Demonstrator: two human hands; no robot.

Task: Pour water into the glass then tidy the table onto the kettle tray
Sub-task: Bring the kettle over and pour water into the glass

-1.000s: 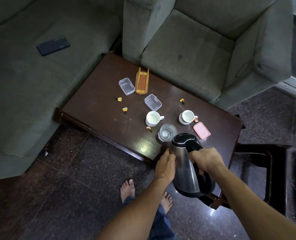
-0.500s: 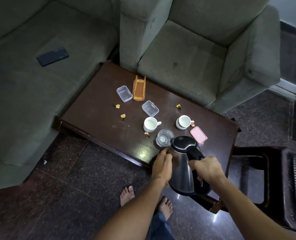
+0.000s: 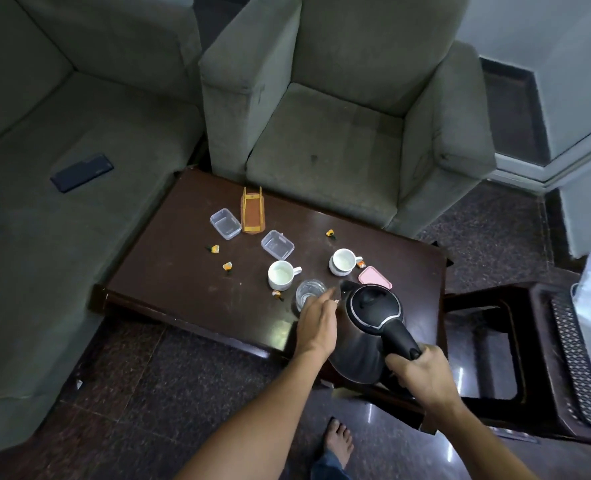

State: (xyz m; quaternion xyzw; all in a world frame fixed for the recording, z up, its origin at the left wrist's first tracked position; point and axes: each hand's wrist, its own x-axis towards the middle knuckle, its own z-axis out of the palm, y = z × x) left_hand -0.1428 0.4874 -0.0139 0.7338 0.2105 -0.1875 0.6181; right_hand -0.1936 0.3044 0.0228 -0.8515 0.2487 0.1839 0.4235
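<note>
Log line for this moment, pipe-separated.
phase: pre-pour | right hand: grips kettle handle | left hand: open, between glass and kettle | glass: upright on table

The kettle moves up to the glass

The kettle (image 3: 370, 317) is now farther over the bench, its spout just beside the glass (image 3: 309, 294). The left hand (image 3: 316, 323) leaves the kettle's side and reaches to the glass, fingers straight.

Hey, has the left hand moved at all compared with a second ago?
Yes. The left hand has slid forward from the kettle's side toward the glass; its fingertips now reach the glass's near edge.
</note>
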